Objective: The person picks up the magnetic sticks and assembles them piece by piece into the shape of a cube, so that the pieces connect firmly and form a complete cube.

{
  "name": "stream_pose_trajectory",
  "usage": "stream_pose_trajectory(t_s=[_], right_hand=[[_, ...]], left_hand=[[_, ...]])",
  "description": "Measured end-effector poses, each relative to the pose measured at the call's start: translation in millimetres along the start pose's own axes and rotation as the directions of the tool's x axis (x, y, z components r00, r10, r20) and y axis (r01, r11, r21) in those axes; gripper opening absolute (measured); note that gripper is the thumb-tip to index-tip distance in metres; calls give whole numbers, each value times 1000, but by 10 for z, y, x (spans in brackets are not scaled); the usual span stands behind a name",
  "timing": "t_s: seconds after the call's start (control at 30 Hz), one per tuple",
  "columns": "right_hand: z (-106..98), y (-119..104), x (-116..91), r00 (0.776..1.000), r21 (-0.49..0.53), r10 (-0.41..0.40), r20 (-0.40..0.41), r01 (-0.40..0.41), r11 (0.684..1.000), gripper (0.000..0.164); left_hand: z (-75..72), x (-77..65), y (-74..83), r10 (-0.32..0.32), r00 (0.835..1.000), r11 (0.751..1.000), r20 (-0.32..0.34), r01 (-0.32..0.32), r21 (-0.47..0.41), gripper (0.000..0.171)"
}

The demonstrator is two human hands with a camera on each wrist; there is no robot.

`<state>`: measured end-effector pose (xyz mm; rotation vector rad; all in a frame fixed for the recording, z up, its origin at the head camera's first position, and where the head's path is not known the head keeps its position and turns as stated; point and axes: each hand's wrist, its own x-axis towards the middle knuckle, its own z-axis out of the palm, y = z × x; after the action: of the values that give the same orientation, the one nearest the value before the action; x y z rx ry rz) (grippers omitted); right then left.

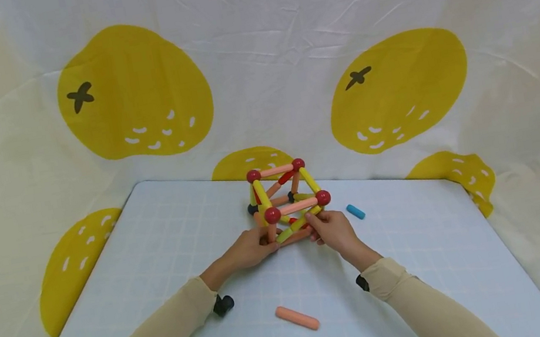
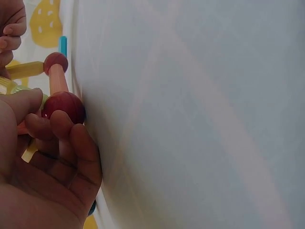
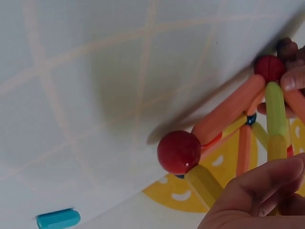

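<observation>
A box-shaped frame of colored sticks and balls (image 1: 299,206) stands at the back middle of the table, red balls at its upper corners. My left hand (image 1: 248,248) holds its near lower left corner. In the left wrist view, those fingers curl against a red ball (image 2: 63,105), the thumb by a light green stick. That light green stick (image 3: 276,109) slants from the corner and meets a yellow stick (image 3: 277,145) end to end. Between thumb and fingers my right hand (image 1: 334,230) pinches the yellow stick. Its fingers partly hide the far end.
A loose salmon stick (image 1: 297,318) lies on the table (image 1: 168,328) in front of the frame. To the right of the frame lies a short blue stick (image 1: 356,212). Behind the table hangs a white cloth (image 1: 260,75) with yellow fruit prints.
</observation>
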<state>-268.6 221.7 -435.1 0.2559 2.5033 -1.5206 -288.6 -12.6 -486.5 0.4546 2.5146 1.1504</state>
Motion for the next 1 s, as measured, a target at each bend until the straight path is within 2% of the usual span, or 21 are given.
stream_pose_trajectory(t_s=[0.17, 0.3, 0.37, 0.43, 0.5, 0.57, 0.63, 0.7, 0.77, 0.83, 0.87, 0.93, 1.0], right_hand=[[11, -5, 3, 1000, -13, -19, -3, 19, 1000, 41], [-45, 39, -34, 1000, -105, -21, 18, 23, 994, 44], [-96, 79, -67, 998, -173, -16, 57, 26, 985, 43], [-139, 146, -115, 989, -270, -32, 146, 71, 960, 39], [-158, 227, -197, 958, -361, -41, 284, 147, 921, 32], [-135, 331, -304, 901, -433, -51, 431, 256, 864, 26], [-84, 408, -445, 839, -465, -45, 542, 345, 815, 24], [-30, 460, -582, 798, -473, -45, 601, 400, 785, 27], [8, 485, -674, 785, -483, -45, 618, 425, 766, 30], [5, 482, -704, 796, -498, -59, 602, 432, 752, 32], [-7, 488, -681, 814, -513, -63, 577, 422, 747, 32], [-58, 486, -588, 867, -549, -73, 493, 375, 747, 31], [-147, 469, -450, 917, -566, -92, 388, 316, 762, 31]], left_hand=[[0, 12, 2, 4, 1000, 1000, 7, -4, 17, 21], [-1, 12, 11, 6, 1000, 1000, 13, -6, 25, 20], [-13, -1, 20, 2, 1000, 1000, 18, -2, 28, 19], [-36, -15, 28, -3, 1000, 1000, 21, 3, 30, 18], [-75, -34, 37, -13, 1000, 999, 27, 12, 32, 16], [-123, -45, 36, -22, 999, 999, 35, 20, 41, 16], [-183, -56, 35, -38, 998, 998, 50, 35, 53, 17], [-238, -53, 13, -47, 997, 997, 64, 42, 69, 18], [-287, -52, -19, -52, 996, 996, 73, 46, 75, 17], [-322, -54, -56, -51, 996, 996, 77, 46, 71, 12], [-333, -58, -75, -47, 996, 997, 72, 42, 71, 11], [-367, -85, -96, -35, 998, 997, 57, 31, 74, 11], [-419, -125, -92, -16, 999, 996, 31, 13, 86, 20]])
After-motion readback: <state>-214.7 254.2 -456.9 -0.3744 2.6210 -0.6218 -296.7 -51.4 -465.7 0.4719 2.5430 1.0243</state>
